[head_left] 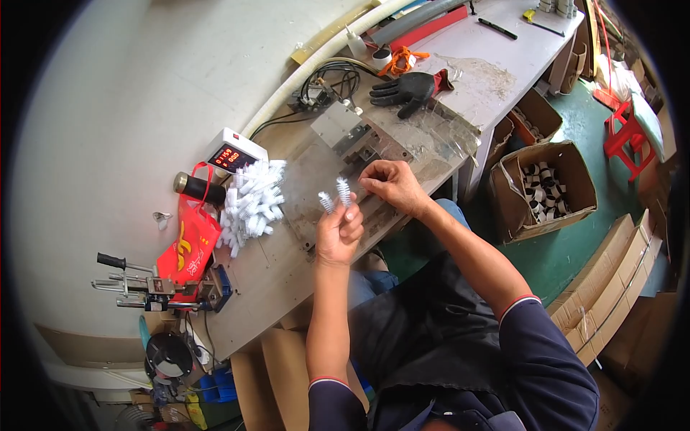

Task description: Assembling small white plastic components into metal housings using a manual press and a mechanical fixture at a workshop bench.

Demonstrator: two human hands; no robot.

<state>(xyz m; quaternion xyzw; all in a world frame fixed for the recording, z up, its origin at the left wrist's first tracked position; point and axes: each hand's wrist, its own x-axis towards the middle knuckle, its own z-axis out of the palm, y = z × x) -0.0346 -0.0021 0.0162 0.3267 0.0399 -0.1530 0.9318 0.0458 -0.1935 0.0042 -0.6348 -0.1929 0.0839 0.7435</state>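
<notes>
Gripping white brushes (pixel 343 192), my left hand (pixel 339 235) should press lightly; my right hand (pixel 394 187), toward two o'clock, curls, contents unclear.

A workshop: worn workbench (pixel 266 294), lever clamp (pixel 159 286), work glove (pixel 411 90), carton (pixel 577 170) of parts (pixel 546 192).

White on the slim, bristly brushes (pixel 343 192), black with dark-red cuff (pixel 443 82) on the coated glove (pixel 410 90), red with yellow print on the soft bag (pixel 181 248), green across the smooth floor (pixel 583 123).
</notes>
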